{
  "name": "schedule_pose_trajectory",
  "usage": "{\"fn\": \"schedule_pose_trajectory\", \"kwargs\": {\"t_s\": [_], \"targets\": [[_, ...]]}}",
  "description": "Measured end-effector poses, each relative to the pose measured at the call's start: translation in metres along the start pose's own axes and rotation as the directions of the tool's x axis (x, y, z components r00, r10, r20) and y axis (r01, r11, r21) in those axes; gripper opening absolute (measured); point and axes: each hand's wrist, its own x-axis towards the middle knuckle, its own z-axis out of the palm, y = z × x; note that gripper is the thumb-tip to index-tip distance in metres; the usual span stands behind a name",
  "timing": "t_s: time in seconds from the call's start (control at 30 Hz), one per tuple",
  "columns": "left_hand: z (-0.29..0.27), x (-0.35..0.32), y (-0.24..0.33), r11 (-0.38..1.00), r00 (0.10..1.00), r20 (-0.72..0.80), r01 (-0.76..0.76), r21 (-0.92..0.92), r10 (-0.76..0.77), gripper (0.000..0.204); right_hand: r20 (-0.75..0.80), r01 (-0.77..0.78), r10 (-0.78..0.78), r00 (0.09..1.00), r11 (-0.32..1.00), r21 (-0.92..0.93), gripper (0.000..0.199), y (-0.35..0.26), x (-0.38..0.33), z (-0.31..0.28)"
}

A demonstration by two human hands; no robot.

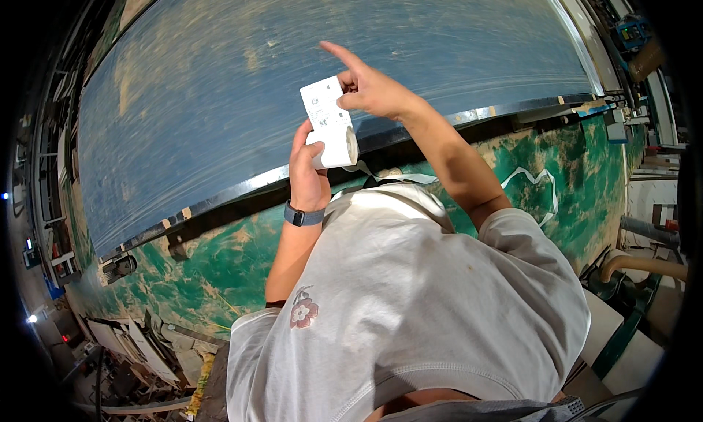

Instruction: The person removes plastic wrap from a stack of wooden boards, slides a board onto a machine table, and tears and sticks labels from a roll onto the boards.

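My left hand grips a small white roll of labels from below, in the middle of the view. A dark band sits on that wrist. My right hand pinches the top corner of the label that stands up from the roll, with the forefinger stretched out to the upper left. Both hands are held over the near edge of a wide blue belt surface. My white shirt fills the lower middle of the view.
The blue surface has a dark metal rim along its near edge. Below it lies a worn green floor with a white strip on it. Scrap boards and debris lie at lower left. Machine parts and pipes stand at right.
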Motion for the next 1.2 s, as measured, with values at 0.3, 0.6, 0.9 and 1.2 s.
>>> {"fn": "schedule_pose_trajectory", "kwargs": {"t_s": [0.3, 0.6, 0.9, 1.2], "targets": [[-0.006, -0.004, -0.001, 0.999, 1.0, 0.013, 0.022, 0.047, -0.023, 0.056, -0.092, 0.09, -0.085, 0.992, 0.994, 0.059, 0.091, 0.001, 0.003, 0.001], [-0.004, -0.008, 0.0, 1.0, 1.0, 0.022, 0.011, 0.02, -0.012, 0.049, -0.126, 0.115, -0.106, 0.986, 0.991, 0.066, 0.087, -0.004, 0.004, 0.0], [-0.006, -0.011, -0.003, 0.999, 0.999, -0.007, 0.045, 0.023, -0.045, 0.044, -0.261, 0.175, -0.146, 0.954, 0.98, 0.093, 0.083, -0.006, 0.012, -0.007], [-0.004, -0.013, -0.002, 0.996, 0.997, -0.017, 0.075, 0.041, -0.075, 0.049, -0.305, 0.189, -0.155, 0.94, 0.978, 0.084, 0.081, -0.01, 0.012, -0.012]]}}
